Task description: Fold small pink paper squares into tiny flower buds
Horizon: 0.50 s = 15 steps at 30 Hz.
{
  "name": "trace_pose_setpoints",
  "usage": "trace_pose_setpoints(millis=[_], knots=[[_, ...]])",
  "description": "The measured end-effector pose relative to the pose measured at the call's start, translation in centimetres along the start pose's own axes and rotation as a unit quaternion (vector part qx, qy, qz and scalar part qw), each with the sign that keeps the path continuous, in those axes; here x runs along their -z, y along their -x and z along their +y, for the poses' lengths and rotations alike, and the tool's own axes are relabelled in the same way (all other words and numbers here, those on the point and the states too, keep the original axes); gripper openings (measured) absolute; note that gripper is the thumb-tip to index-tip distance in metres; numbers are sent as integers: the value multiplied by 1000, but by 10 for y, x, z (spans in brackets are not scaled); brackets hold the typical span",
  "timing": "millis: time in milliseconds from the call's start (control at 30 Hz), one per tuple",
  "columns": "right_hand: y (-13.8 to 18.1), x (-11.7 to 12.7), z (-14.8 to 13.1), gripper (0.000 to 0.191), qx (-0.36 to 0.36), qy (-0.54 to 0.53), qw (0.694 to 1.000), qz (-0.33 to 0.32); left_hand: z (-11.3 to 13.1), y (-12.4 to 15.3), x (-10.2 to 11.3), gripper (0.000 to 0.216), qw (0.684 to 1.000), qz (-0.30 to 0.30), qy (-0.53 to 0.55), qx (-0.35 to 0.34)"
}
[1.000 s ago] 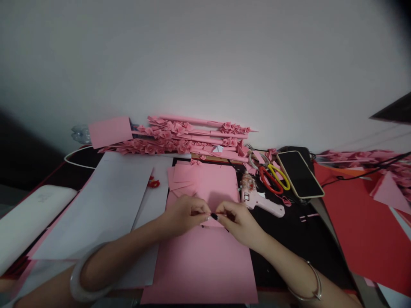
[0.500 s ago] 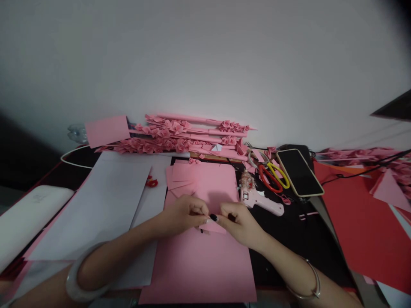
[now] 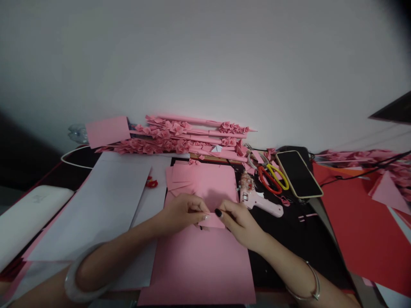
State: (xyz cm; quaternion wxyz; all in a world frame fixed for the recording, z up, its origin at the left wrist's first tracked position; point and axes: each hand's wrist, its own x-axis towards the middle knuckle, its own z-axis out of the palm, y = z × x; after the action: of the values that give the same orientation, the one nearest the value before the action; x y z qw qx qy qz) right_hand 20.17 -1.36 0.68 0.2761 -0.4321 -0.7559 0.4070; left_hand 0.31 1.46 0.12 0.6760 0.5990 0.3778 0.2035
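A small piece of pink paper (image 3: 212, 220) is held up between my two hands. My left hand (image 3: 188, 214) pinches its left edge between thumb and fingers. On the right edge my right hand (image 3: 238, 221) does the same, its dark-nailed thumb lying over the paper. Beneath both hands lies a large pink sheet (image 3: 202, 269), and several small pink paper pieces (image 3: 181, 176) rest fanned at its upper left. A pink glue gun (image 3: 263, 202) lies just right of the sheet.
Scissors with red and yellow handles (image 3: 276, 177) and a phone (image 3: 299, 173) lie right of the glue gun. Bundles of pink paper flowers (image 3: 173, 132) line the wall. White sheets (image 3: 96, 205) cover the left; red sheets (image 3: 366, 222) lie at the far right.
My thumbs have moved apart, the right one shifting slightly rightward. More of the small pink paper now shows between them, its face turned toward me.
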Motion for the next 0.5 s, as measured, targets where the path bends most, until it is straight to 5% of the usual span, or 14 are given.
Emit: trace_pose_setpoints(millis=[500], knots=[[2,-3,1,26,43,40,997,-53,-4,0,0,10,989,54,-129,-49]])
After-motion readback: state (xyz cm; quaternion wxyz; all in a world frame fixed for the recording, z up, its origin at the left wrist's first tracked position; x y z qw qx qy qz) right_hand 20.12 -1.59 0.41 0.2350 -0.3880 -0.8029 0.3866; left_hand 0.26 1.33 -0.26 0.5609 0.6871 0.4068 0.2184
